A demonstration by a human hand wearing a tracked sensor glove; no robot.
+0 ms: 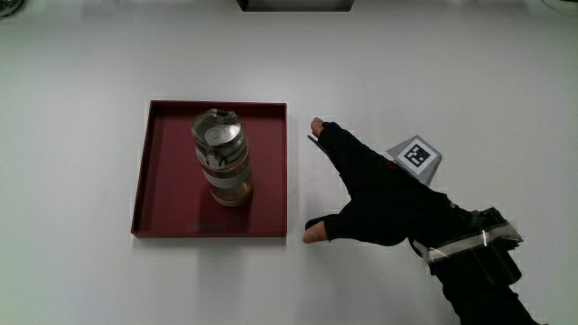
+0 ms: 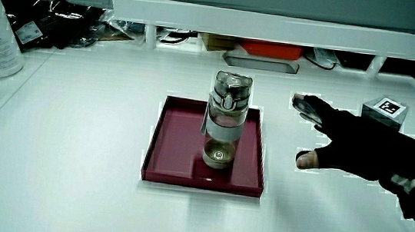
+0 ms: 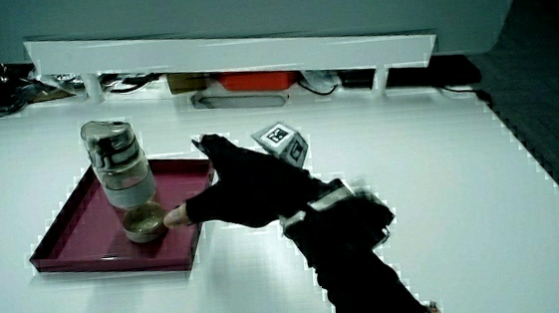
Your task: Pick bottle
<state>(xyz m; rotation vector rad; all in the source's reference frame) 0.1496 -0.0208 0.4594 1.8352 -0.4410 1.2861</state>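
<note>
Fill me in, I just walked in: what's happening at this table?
A gloved hand is going for a bottle. The bottle stands upright in a dark red tray on the white table. The hand is beside the tray, over the table, with thumb and fingers spread wide toward the bottle. It holds nothing and has not touched the bottle; in the main view a strip of tray and table separates them. So the grasp has not yet been made.

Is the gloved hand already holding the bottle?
No. In the main view the hand lies beside the red tray with fingers spread, apart from the bottle standing upright in it.
</note>
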